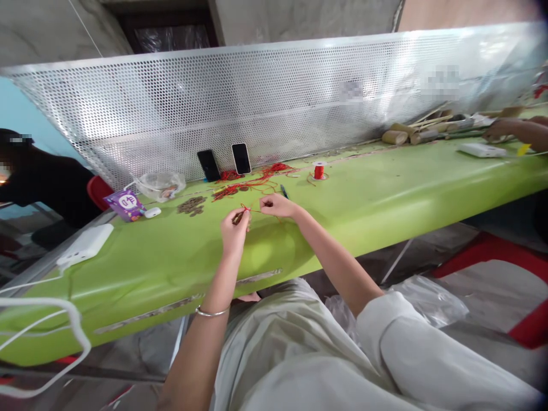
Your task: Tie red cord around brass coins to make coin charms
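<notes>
Over the near part of the green bench, the left hand pinches a red cord together with a small brown piece, mostly hidden by the fingers. Just beside it, the right hand has its thumb and fingertips pressed together, seemingly on a thin strand running across from the left. The loop at the left fingertips looks loose and the strand trails free, so I judge this piece partly worked and unfinished. Beyond the left hand lies a pile of brown coins, with no cord visible on them. Farther back, loose red strands lie tangled with a few brown discs; whether any are finished pieces I cannot tell. A spool right of them still carries red thread.
</notes>
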### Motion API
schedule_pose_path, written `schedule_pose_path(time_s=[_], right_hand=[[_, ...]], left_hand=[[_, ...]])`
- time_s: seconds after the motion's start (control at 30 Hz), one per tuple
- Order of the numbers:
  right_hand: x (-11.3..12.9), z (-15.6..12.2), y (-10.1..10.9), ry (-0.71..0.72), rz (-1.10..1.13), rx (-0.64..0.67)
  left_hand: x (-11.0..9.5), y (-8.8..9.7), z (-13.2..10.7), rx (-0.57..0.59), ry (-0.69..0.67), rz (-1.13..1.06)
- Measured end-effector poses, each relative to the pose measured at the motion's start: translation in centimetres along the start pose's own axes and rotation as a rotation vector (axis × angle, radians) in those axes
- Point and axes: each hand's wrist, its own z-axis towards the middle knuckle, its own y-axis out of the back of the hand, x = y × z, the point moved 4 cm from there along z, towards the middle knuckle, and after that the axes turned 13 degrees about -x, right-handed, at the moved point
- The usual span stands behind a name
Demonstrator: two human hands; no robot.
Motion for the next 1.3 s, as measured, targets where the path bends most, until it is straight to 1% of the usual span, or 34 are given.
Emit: schedule_pose_path(time_s=[0.2,0.37,0.47,0.63,0.77,0.83,1.03,1.3], right_hand=[[0.1,-0.1,0.1,-0.014,0.021,-0.020],[0.1,0.0,0.7,-0.039,0.041,-0.153],[0.3,0.1,0.9,-0.037,0.063,-0.189],[0.9,0.0,0.5,0.012,0.104,-0.149],[1.4,-0.2,0.0,0.111,0.146,-0.070],[1.4,-0.3,-0.2,0.134,0.145,-0.044],[0.9,-0.1,0.0,0.091,0.184,-0.116],[1.3,-0.3,0.3,0.078,0.228,-0.144]], left_hand=[[0.2,0.0,0.2,0.001,-0.001,-0.016],[0.1,-0.1,0.1,0.034,0.009,-0.016],[0.0,-0.2,0.0,0.056,0.012,-0.005],[0.0,-0.2,-0.1,0.104,0.001,0.013],[0.1,-0.3,-0.1,0.133,-0.004,0.020],[0.1,-0.3,-0.1,0.145,-0.005,0.019],[-0.2,-0.5,-0.3,0.146,-0.002,0.010],[0.1,-0.2,-0.1,0.090,0.026,0.017]])
